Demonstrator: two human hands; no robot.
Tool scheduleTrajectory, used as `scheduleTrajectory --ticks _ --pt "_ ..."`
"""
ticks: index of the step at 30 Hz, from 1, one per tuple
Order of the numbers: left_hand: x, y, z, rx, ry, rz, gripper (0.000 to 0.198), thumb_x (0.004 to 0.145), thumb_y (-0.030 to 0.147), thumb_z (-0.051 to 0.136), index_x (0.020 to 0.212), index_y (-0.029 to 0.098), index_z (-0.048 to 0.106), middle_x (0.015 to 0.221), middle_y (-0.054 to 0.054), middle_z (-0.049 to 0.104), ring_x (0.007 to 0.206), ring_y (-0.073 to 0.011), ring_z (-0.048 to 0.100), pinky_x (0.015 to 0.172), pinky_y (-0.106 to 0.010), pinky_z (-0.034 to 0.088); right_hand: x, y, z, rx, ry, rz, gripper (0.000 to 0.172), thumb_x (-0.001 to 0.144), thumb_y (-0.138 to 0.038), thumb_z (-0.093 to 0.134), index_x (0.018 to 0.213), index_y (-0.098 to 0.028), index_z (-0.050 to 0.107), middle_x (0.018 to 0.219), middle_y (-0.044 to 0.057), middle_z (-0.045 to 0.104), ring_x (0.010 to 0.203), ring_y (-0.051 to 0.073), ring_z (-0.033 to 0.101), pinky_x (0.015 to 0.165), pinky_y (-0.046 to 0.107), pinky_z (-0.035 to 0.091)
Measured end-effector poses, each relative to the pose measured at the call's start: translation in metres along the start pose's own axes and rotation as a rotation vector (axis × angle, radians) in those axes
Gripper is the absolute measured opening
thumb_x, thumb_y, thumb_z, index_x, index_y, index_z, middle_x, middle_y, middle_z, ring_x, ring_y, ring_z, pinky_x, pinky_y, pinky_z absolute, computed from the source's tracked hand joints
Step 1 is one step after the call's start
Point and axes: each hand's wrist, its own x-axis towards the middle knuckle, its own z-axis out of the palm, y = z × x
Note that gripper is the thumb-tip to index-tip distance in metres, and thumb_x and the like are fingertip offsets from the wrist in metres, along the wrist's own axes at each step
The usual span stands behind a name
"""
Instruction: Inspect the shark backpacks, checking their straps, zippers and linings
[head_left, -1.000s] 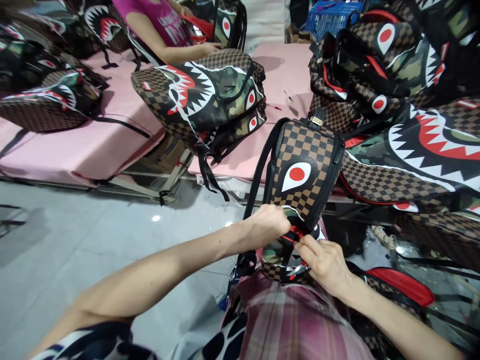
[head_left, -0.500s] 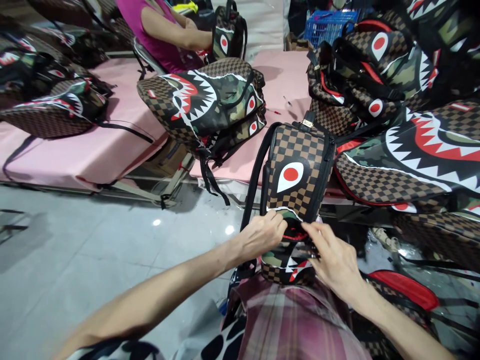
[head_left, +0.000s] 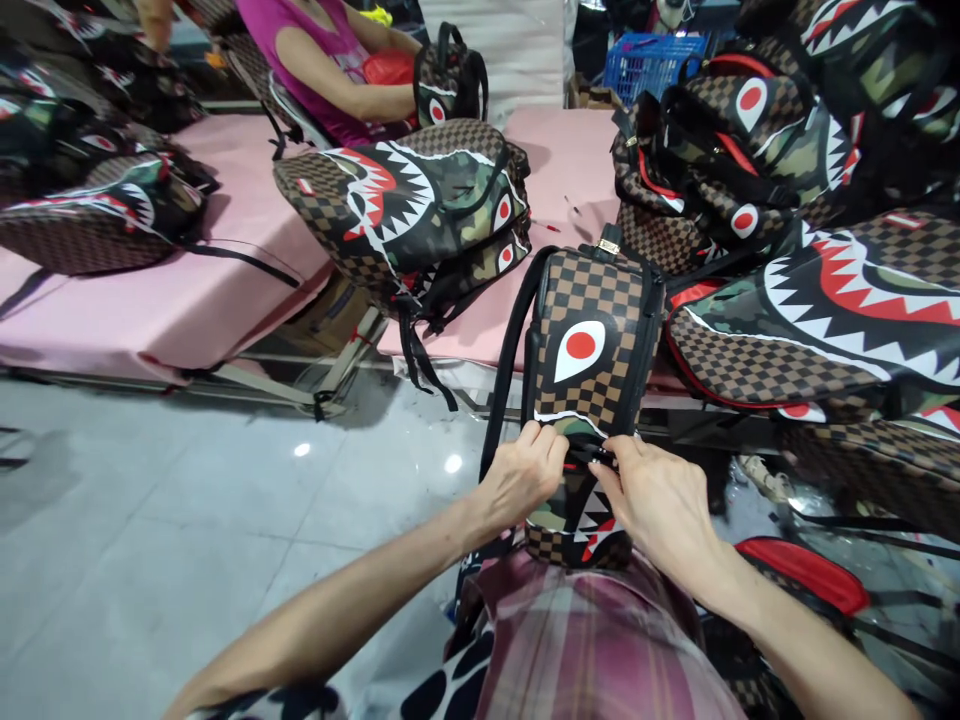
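A brown-and-black checkered backpack [head_left: 592, 300] stands upright against my lap, with a red-and-white eye print and a camouflage band. My left hand [head_left: 529, 462] is closed, its fingers pinching the edge of the pocket opening low on the bag. Opposite it, my right hand [head_left: 652, 485] pinches the zipper [head_left: 596, 455] along the same opening, thumb below and fingers above. The small dark piece at those fingertips is partly hidden. Red lining shows as a thin strip between the hands. Under the opening is a shark-teeth print [head_left: 595, 520].
A shark-print backpack [head_left: 405, 200] lies on the pink table [head_left: 555, 150]. More backpacks [head_left: 847, 320] are piled at the right, and others [head_left: 105, 215] lie at the left. Across the table a person in a magenta top [head_left: 300, 60] handles a small backpack. A blue basket [head_left: 649, 65] stands behind.
My right hand has shifted slightly left and its thumb and fingers have closed at the opening. The pocket's gap has narrowed. The other person's backpack has tilted and shows red lining.
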Motion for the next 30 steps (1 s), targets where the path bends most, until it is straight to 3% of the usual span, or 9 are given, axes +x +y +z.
scheduleTrajectory --ticks 6,14,17,21,25,27,30 --pt "0.001 -0.002 0.000 -0.032 0.035 0.006 0.015 0.080 0.006 0.040 0.076 0.015 0.050 0.067 -0.004 0.050 0.066 -0.0186 0.048 0.042 -0.025 0.032 0.013 -0.008 -0.008 -0.030 -0.125 0.002 0.021 0.088 -0.028 0.044 0.081 -0.017 0.060 0.078 0.007 0.067 0.065 0.018 0.063 0.050 0.025 0.031" --pt "-0.001 0.000 0.005 -0.087 0.002 -0.009 0.014 0.079 0.007 0.042 0.078 0.016 0.051 0.071 -0.005 0.053 0.069 -0.0197 0.048 0.042 -0.026 0.034 0.024 -0.006 -0.004 -0.020 -0.156 -0.026 0.020 0.085 -0.029 0.047 0.076 -0.020 0.062 0.073 0.003 0.069 0.062 0.017 0.064 0.047 0.026 0.023" --pt "0.001 -0.001 0.007 -0.159 0.049 -0.030 0.015 0.079 0.006 0.042 0.078 0.016 0.053 0.070 -0.005 0.055 0.069 -0.0195 0.050 0.044 -0.026 0.035 0.021 -0.002 -0.002 -0.001 -0.145 -0.016 0.018 0.085 -0.029 0.048 0.077 -0.021 0.062 0.073 0.001 0.069 0.063 0.016 0.064 0.048 0.026 0.022" --pt "-0.012 -0.031 -0.003 -0.364 0.203 -0.193 0.024 0.086 0.010 0.036 0.076 0.017 0.056 0.074 -0.004 0.061 0.070 -0.0146 0.054 0.059 -0.025 0.043 0.017 0.004 -0.002 0.033 -0.122 0.009 0.018 0.086 -0.030 0.047 0.082 -0.023 0.063 0.078 -0.001 0.069 0.068 0.016 0.064 0.048 0.027 0.023" --pt "-0.030 -0.063 -0.024 -0.067 0.076 -0.352 0.037 0.087 0.036 0.047 0.057 0.016 0.055 0.057 -0.005 0.057 0.056 -0.0173 0.052 0.057 -0.031 0.037 0.017 0.005 -0.003 0.034 -0.154 0.004 0.017 0.086 -0.030 0.048 0.083 -0.022 0.062 0.078 0.000 0.068 0.067 0.016 0.063 0.048 0.027 0.023" --pt "-0.031 -0.057 -0.030 0.017 0.063 -0.335 0.031 0.085 0.039 0.051 0.066 0.015 0.060 0.065 -0.007 0.062 0.059 -0.0185 0.053 0.060 -0.033 0.036 0.018 0.004 -0.003 0.027 -0.162 -0.004 0.018 0.086 -0.030 0.047 0.083 -0.021 0.062 0.078 0.001 0.068 0.066 0.016 0.063 0.048 0.027 0.023" --pt "-0.024 -0.026 -0.025 -0.149 0.153 -0.209 0.017 0.086 0.025 0.053 0.099 0.021 0.061 0.095 -0.005 0.065 0.075 -0.0175 0.056 0.066 -0.031 0.036 0.018 0.005 -0.002 0.028 -0.147 -0.008 0.018 0.086 -0.030 0.047 0.083 -0.021 0.062 0.078 0.001 0.068 0.067 0.016 0.063 0.049 0.026 0.024"
